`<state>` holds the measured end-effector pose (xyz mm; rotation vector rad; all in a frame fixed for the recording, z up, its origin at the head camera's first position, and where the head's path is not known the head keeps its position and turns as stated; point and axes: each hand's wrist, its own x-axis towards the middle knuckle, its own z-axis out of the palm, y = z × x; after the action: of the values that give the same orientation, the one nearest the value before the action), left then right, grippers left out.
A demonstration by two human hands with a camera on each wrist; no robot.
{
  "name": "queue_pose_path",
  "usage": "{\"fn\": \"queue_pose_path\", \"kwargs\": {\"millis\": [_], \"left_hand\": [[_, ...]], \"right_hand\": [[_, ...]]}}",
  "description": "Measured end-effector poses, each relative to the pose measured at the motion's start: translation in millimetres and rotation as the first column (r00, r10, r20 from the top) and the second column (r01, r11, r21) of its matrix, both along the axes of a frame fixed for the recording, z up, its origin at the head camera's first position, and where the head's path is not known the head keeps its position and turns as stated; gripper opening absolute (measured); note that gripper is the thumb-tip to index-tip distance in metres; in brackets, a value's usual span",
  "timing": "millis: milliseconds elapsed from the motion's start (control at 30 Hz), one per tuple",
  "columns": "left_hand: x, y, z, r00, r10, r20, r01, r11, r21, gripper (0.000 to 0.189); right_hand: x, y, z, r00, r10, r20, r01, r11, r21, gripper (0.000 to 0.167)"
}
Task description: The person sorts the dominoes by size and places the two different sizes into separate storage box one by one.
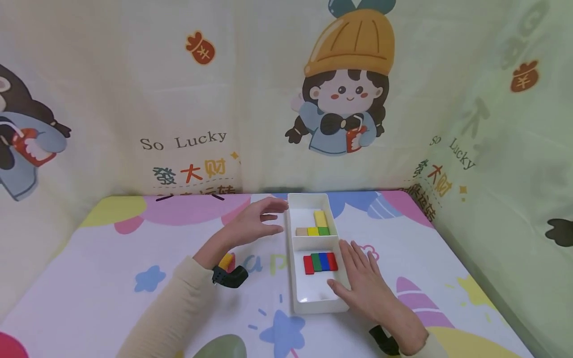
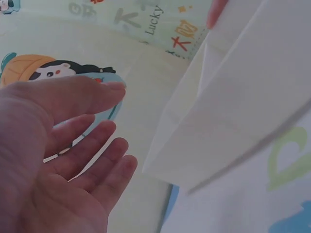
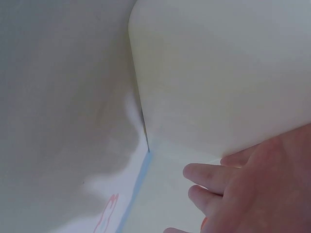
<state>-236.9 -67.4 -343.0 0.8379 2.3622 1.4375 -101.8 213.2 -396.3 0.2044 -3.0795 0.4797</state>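
A white two-compartment tray [image 1: 320, 296] stands lengthwise on the table. Its near compartment holds a row of a red block [image 1: 309, 265], a green block [image 1: 316, 262], a blue block [image 1: 324, 262] and another red block [image 1: 332, 261]. In the far compartment lie a tan block [image 1: 302, 231], a yellow block [image 1: 312, 231], a green block [image 1: 324, 231] and a longer pale yellow block [image 1: 320, 219]. My left hand [image 1: 257, 223], empty with loosely bent fingers, hovers beside the tray's far left side. Along the right wall, my right hand [image 1: 369, 286] stretches its fingers, thumb over the rim; contact is unclear.
A cartoon-printed cloth [image 1: 268, 99] hangs behind and beside the table. The tabletop [image 1: 125, 318] has a colourful pattern of stars and letters. Dark straps [image 1: 230, 276] sit on both wrists.
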Motion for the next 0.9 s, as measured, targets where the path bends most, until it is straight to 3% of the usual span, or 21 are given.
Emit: {"fn": "queue_pose_path", "kwargs": {"millis": [200, 733, 900], "left_hand": [[14.1, -22.7, -12.2, 0.999, 0.029, -0.037, -0.028, 0.999, 0.046, 0.052], [45.8, -68.5, -27.1, 0.997, 0.075, -0.014, -0.071, 0.979, 0.191, 0.054], [54.5, -88.7, -33.6, 0.995, 0.095, -0.015, -0.09, 0.976, 0.198, 0.054]], "right_hand": [[-0.2, 2, 0.6, 1.0, -0.004, -0.008, 0.004, 1.0, 0.008, 0.097], [0.4, 1, -1.5, 1.0, -0.007, 0.003, 0.007, 1.0, 0.007, 0.096], [0.4, 1, -0.3, 1.0, -0.002, 0.011, 0.002, 1.0, 0.009, 0.097]]}}
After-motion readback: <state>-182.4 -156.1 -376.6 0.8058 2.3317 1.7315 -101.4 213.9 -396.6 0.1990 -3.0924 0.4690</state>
